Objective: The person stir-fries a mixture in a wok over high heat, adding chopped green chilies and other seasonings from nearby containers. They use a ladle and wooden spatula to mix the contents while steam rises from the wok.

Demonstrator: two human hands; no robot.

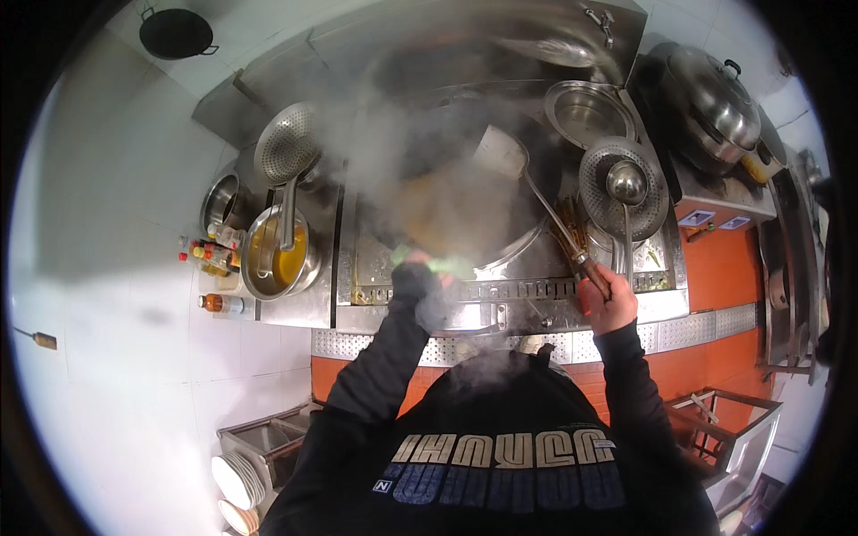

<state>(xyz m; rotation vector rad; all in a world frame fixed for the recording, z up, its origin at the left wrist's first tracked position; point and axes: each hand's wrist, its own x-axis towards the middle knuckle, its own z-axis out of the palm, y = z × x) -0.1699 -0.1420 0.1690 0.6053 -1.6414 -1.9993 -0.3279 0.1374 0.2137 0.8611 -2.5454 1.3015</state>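
My right hand [613, 303] is closed round the wooden handle of a long metal wok spatula [503, 153], whose blade is raised over a large wok [529, 241]. Thick steam rises from the wok and blurs the brownish contents [449, 208]. At the wok's near left rim is my left hand [421, 257], partly hidden by steam and the dark sleeve. A green cloth-like thing [456, 266] lies against it; its grip cannot be made out. A steel ladle [627, 183] rests on a perforated strainer [593, 201] right of the wok.
Left of the wok stand a steel bowl of yellow liquid [305, 268], a perforated strainer [285, 144] and several sauce bottles [224, 251]. A steel basin [588, 115] stands at the back right, with a lidded pot [717, 100] beyond. A perforated metal strip [677, 333] runs along the floor.
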